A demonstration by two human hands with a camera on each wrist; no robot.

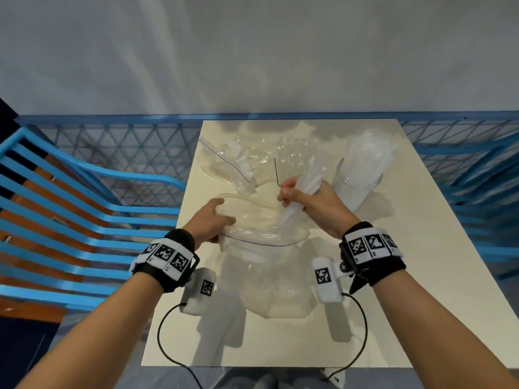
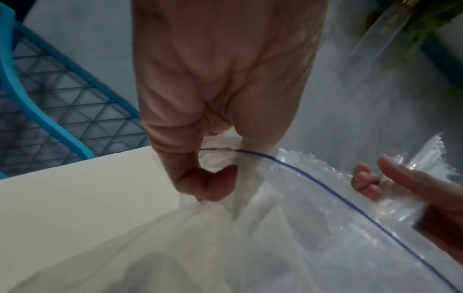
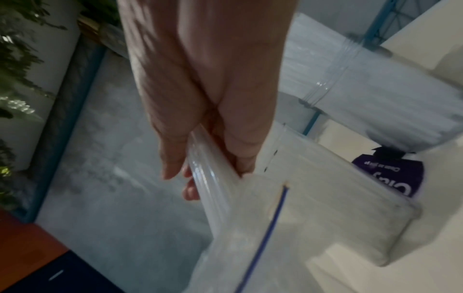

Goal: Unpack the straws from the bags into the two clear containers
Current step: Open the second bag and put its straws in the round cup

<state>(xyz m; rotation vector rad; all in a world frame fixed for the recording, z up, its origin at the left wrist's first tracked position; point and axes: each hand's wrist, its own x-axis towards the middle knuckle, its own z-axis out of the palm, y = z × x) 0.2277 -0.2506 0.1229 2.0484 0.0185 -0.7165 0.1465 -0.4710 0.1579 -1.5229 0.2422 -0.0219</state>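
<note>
Right hand is wrapped around one bundle of straws, half out of the bag; left hand pinches that bag's left rim. A second, flat bag lies further back, and one container stuffed with straws stands right, near the table edge.

One head view from above, two wrist views pressed close to the hands.

The head camera looks steeply down over the cream rectangular table, its far edge at 12 o'clock and both forearms entering from 6. The left wrist camera looks along the left hand, very near, towards 12 o'clock. The right wrist camera does likewise along the right hand. All three share the clear blue-lined zip bag.
</note>
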